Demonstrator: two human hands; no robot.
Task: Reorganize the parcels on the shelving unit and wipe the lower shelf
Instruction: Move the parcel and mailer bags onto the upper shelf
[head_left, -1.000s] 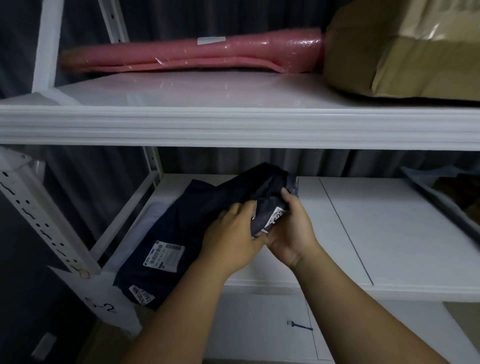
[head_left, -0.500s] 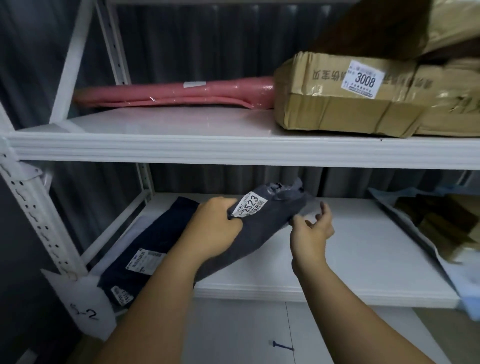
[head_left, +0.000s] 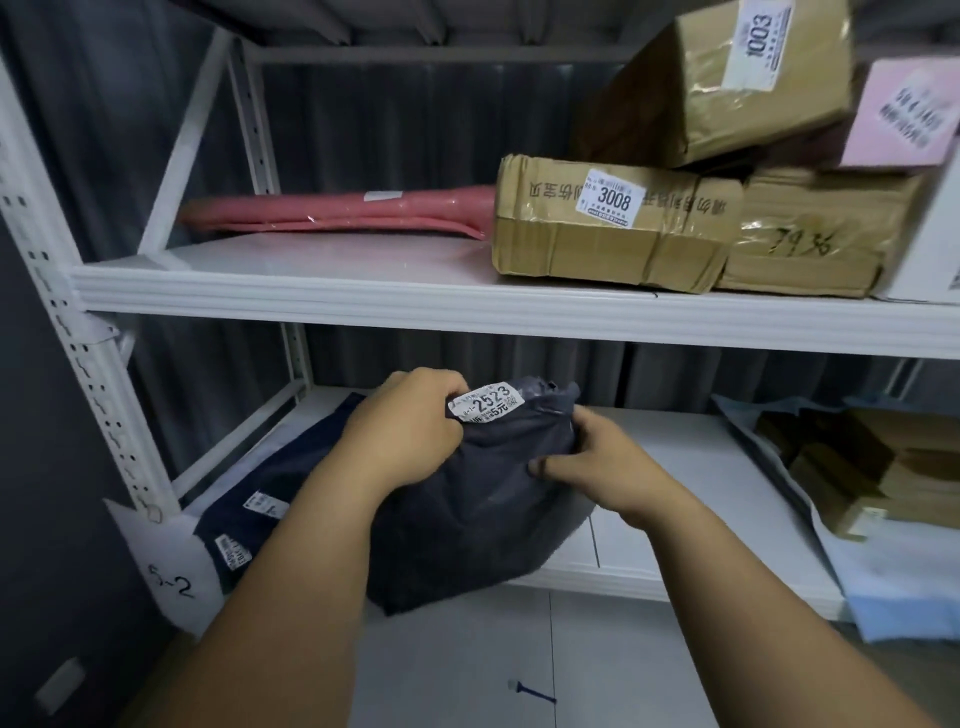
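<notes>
A grey plastic parcel (head_left: 483, 499) with a white label reading 2523 hangs in front of the lower shelf (head_left: 670, 467). My left hand (head_left: 405, 426) grips its top left corner beside the label. My right hand (head_left: 592, 457) holds its right edge. Under and left of it a dark blue flat parcel (head_left: 260, 499) with white labels lies on the lower shelf's left end. The grey parcel's bottom reaches past the shelf's front edge.
The upper shelf (head_left: 363, 296) holds a pink flat parcel (head_left: 337, 213) and cardboard boxes, one labelled 3008 (head_left: 608, 228), one tilted labelled 1003 (head_left: 727, 78), plus a pink box (head_left: 898, 114). A pale bag with brown boxes (head_left: 852, 488) fills the lower shelf's right end.
The grey parcel has been lifted off the blue parcel and turned so its label faces me. My right hand let go, then took its right edge again. The view tilted upward.
</notes>
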